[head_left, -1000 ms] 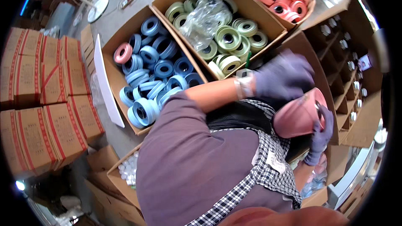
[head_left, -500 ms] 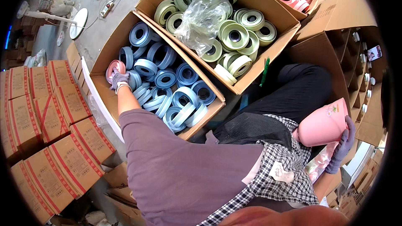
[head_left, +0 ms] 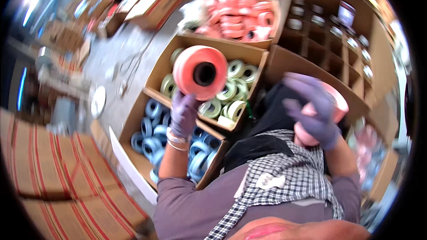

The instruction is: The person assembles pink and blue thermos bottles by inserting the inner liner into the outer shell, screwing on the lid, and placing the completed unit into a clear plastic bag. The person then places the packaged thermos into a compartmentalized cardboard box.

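In my raised left hand [head_left: 183,116], gloved in grey-purple, is a round pink lid [head_left: 184,69] with a dark round centre. My fingers grip its lower rim, and it hangs over the box of pale green lids [head_left: 227,90]. My right hand [head_left: 318,109], also gloved, is blurred, with its fingers spread apart in front of a pink tapered pot [head_left: 340,102]. The pot lies tilted at my lap, partly behind that hand; whether the fingers touch it I cannot tell. Below my left wrist stands a box with several blue lids [head_left: 153,149].
Several pink lids [head_left: 233,20] fill a box at the far side. A divided carton [head_left: 284,62] with upright bottle-like items stands at the far right. Stacked sealed cartons [head_left: 58,164] rise on the left. Plastic-wrapped pink things [head_left: 367,144] lie at the right.
My left hand has lifted the pink lid out of the blue-lid box, up and rightward. The right hand has moved from the pot's outer side to in front of it. The view has shifted.
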A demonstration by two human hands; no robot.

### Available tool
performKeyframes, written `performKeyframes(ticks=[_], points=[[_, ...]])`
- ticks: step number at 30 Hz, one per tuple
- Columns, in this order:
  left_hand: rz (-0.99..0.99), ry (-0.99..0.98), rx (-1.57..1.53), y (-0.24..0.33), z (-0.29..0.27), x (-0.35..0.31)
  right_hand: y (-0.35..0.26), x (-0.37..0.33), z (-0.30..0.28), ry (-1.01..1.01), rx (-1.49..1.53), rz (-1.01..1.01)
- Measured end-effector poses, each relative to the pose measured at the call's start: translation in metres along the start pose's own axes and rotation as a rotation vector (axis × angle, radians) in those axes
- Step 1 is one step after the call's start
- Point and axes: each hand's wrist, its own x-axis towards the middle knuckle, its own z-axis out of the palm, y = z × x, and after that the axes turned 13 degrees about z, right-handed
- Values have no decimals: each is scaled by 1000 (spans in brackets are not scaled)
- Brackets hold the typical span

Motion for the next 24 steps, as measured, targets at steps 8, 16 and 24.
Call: performKeyframes(ticks=[8,16,24], points=[[230,-485,304,-47,205,-40,50,-16,-34,591,146,-19],[640,-889,483,-81,267,-29,70,-82,-86,541,460,-30],[61,-901,81,-33,315,-27,85,-86,-96,455,312,426]])
